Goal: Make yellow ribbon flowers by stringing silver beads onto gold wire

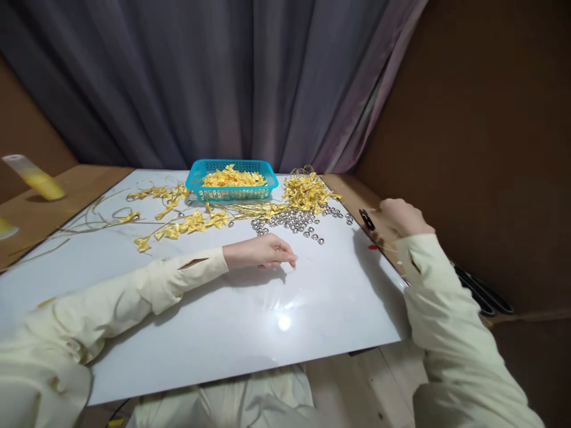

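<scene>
My left hand [266, 252] is over the middle of the white board, thumb and fingers pinched together. Whatever may be between the fingertips is too small to make out. Just beyond it lie many loose silver rings or beads [295, 221]. My right hand [405, 217] is raised at the board's right edge with its fingers curled closed, and its underside is hidden. A small black object [367, 219], perhaps a clip, shows beside its fingers. Below that is a small red piece [373, 247].
A blue plastic basket [232, 195] of yellow ribbon bows stands at the back. Yellow bows [191, 223] with gold cords lie left of centre, and a bunch of them [307, 191] on the right. Black-handled tools [482, 291] lie far right. A yellow spool [42, 181] stands left.
</scene>
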Motion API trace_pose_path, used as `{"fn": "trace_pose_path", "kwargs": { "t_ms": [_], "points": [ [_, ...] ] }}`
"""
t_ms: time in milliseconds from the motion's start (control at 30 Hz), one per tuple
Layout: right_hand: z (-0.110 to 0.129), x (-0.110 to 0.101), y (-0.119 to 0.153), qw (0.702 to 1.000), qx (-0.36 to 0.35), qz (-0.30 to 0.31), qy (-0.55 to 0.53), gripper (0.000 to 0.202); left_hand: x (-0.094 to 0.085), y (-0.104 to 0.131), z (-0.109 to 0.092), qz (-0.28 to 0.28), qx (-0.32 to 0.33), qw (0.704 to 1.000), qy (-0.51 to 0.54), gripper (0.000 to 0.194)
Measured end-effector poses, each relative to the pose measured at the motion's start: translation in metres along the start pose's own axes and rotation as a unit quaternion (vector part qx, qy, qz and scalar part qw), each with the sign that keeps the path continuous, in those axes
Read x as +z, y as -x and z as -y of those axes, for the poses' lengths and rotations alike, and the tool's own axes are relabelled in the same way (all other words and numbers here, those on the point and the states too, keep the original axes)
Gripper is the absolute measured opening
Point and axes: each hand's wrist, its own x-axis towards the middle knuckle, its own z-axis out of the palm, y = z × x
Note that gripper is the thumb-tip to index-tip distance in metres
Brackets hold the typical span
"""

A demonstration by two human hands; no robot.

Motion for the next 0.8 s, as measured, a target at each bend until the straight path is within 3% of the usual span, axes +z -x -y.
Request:
{"fn": "trace_pose_path", "kwargs": {
  "t_ms": [133, 300, 467, 567, 633, 700, 800],
  "points": [
    [-0.003, 0.023, -0.031, 0.994, 0.089, 0.068, 0.02, 0.036, -0.001, -0.001, 0.008, -0.01, -0.004, 0.997, 0.075, 0.027],
    [0.007, 0.046, -0.036, 0.993, 0.093, 0.072, 0.022, 0.02, -0.002, 0.003, 0.007, -0.016, -0.015, 0.994, 0.107, 0.023],
    [-0.004, 0.023, -0.019, 0.996, 0.083, 0.009, -0.02, 0.025, -0.005, 0.005, 0.004, -0.018, -0.021, 0.993, 0.116, 0.021],
    [-0.011, -0.003, 0.015, 0.993, 0.079, -0.059, -0.064, 0.028, -0.006, 0.007, 0.006, -0.016, -0.01, 0.993, 0.119, 0.021],
    [-0.009, -0.012, 0.055, 0.988, 0.062, -0.097, -0.102, 0.037, -0.004, 0.007, 0.005, -0.016, -0.006, 0.993, 0.115, 0.022],
    [0.003, -0.011, 0.103, 0.981, 0.035, -0.12, -0.147, 0.046, -0.001, 0.008, 0.003, -0.016, -0.005, 0.995, 0.103, 0.023],
    [0.038, 0.01, 0.17, 0.944, -0.105, -0.163, -0.268, 0.051, 0.004, 0.008, -0.001, -0.019, 0.0, 0.997, 0.078, 0.025]
  ]
}}
